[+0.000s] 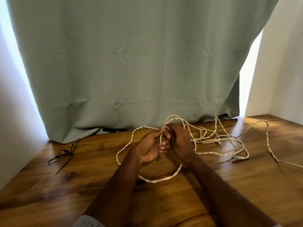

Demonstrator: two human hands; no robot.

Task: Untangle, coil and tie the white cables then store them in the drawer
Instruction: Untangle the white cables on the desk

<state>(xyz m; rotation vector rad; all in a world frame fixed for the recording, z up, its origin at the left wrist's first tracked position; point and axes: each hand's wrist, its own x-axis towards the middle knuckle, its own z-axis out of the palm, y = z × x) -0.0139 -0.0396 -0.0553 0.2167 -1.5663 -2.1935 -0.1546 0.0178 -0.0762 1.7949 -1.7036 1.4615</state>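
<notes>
White cables (pixel 213 136) pinched between left hand (pixel 150 149) and right hand (pixel 179 141), fingers curled round strands above wooden table (pixel 229 185). Tangle spread rightward, toward curtain (pixel 131 63). Black zip ties (pixel 65 153) noted well apart, left.

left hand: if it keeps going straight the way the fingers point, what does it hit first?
The left hand points toward the right hand, almost touching it, so it would likely meet that hand first, along with the white cable pinched between them. Depth is unclear from this single view.
</notes>
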